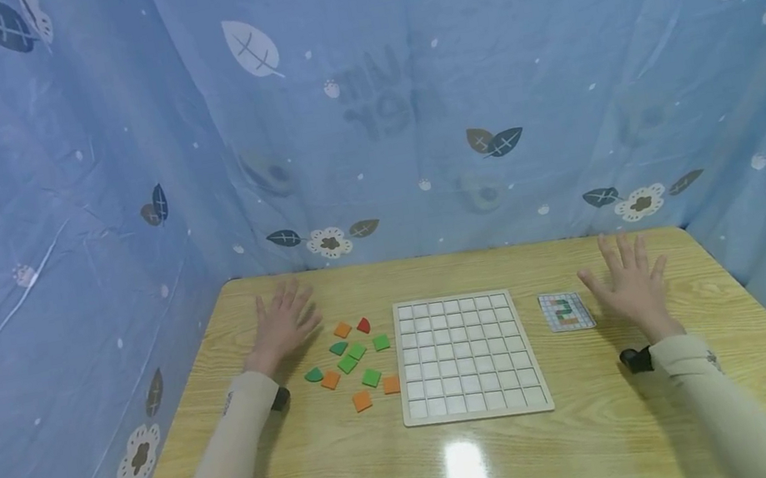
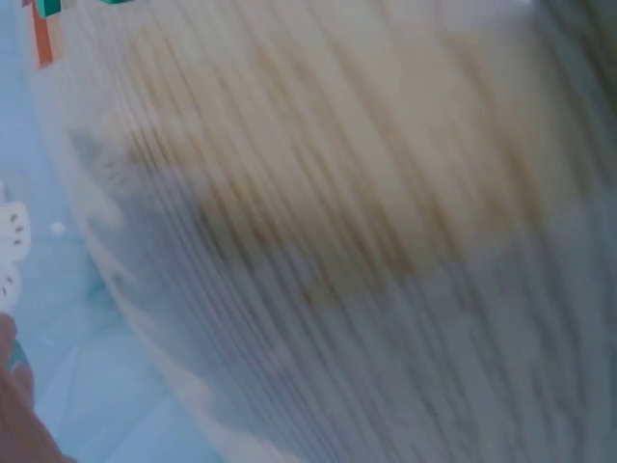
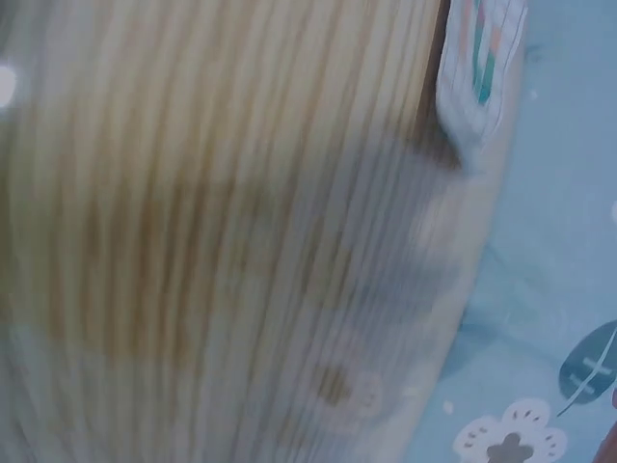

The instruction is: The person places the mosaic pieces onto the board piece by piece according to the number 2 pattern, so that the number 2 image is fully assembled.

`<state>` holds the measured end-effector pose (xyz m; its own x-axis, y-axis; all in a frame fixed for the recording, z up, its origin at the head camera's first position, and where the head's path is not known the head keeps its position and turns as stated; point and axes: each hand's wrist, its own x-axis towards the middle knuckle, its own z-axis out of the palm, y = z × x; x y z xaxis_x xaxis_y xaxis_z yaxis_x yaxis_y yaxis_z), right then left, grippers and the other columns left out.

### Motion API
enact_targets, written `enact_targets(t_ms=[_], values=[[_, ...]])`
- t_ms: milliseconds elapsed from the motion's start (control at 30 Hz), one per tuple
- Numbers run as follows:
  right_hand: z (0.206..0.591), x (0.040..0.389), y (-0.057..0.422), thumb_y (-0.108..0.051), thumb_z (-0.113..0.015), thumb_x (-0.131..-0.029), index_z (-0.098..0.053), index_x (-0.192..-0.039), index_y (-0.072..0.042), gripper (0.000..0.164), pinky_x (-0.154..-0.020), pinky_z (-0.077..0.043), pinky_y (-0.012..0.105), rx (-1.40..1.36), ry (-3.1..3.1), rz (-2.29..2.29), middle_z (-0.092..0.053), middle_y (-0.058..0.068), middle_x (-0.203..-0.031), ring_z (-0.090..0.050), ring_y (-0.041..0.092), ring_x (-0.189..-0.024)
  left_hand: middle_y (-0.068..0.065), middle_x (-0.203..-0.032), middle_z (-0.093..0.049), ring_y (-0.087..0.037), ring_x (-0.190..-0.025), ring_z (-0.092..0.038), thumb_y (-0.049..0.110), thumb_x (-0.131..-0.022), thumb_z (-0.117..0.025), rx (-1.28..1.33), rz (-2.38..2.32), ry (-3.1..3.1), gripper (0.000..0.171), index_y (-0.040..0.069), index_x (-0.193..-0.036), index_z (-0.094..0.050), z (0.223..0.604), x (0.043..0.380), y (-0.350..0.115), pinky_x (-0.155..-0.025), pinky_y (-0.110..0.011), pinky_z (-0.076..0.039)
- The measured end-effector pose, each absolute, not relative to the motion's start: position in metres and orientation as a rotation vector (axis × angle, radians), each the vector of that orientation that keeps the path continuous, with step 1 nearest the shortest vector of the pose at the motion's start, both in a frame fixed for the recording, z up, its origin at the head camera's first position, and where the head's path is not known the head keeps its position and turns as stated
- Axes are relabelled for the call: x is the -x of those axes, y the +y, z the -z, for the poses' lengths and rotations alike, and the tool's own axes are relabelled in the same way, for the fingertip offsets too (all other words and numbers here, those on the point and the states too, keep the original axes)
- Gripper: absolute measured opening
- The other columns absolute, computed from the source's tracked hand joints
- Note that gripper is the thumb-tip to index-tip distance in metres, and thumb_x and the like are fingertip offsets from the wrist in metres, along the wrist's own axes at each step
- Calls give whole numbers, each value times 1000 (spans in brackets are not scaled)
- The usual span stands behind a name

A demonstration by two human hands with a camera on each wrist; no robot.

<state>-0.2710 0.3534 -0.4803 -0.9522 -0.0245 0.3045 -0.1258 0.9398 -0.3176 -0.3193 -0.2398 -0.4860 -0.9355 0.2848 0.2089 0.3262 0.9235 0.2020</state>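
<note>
At the left, the left hand [image 1: 283, 323] is spread above or on the far side of the surface [image 1: 578, 451], fingers apart and holding nothing; whether the palm touches the wood cannot be told. Just to its right lie the loose pieces: a red piece [image 1: 363, 325] at the far edge of the group, dark green pieces with a curved side, such as the dark green piece [image 1: 314, 375] nearest the hand, and orange and bright green squares, among them an orange square [image 1: 362, 401] at the near edge and a green square [image 1: 371, 377] close by. Next comes the pale gridded board [image 1: 469, 355], lying flat, with no piece in its cells; another orange square [image 1: 391, 384] lies right by its left edge. Past the board's right side is a small card [image 1: 566, 311] printed with a coloured pattern on a grid. Farthest right, the right hand [image 1: 630, 286] is likewise spread wide and empty, just beside the card. This looks like a starting pose, with no placing begun. A first move would probably call for the left hand to come to the pieces and pinch one by its edges, matched against the card.
</note>
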Motion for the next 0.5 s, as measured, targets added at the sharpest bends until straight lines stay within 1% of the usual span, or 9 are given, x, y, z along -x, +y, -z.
enact_targets(t_ms=[133, 267, 400, 500], values=[[480, 267, 344, -48, -42, -94, -3, -150, -18, 75, -97, 22, 69, -153, -2769, -549, 13, 14, -154, 24, 35, -137, -14, -153, -17, -35, -142, -5, 38, -92, -55, 551, 394, -2922, 60, 14, -143, -36, 486, 318, -239, -105, -66, 10], [481, 265, 338, -48, -43, -94, -8, -150, -14, 74, -97, 26, 65, -178, -2772, -578, 9, 18, -154, 23, 36, -137, -14, -154, -14, -35, -142, -5, 36, -91, -56, 631, 414, -2954, 59, 13, -142, -37, 485, 317, -239, -106, -66, 8], [485, 261, 334, -48, -44, -93, -10, -150, -14, 74, -98, 23, 67, -197, -2782, -561, 2, 23, -153, 20, 38, -138, -16, -153, -16, -37, -141, -8, 35, -91, -57, 721, 420, -2973, 58, 13, -142, -38, 486, 318, -239, -107, -66, 5], [487, 257, 330, -47, -46, -93, -10, -150, -15, 74, -98, 21, 68, -216, -2788, -555, 0, 23, -153, 19, 38, -138, -18, -152, -19, -38, -140, -10, 34, -91, -57, 768, 436, -2973, 58, 13, -141, -39, 487, 319, -237, -108, -66, 2]])
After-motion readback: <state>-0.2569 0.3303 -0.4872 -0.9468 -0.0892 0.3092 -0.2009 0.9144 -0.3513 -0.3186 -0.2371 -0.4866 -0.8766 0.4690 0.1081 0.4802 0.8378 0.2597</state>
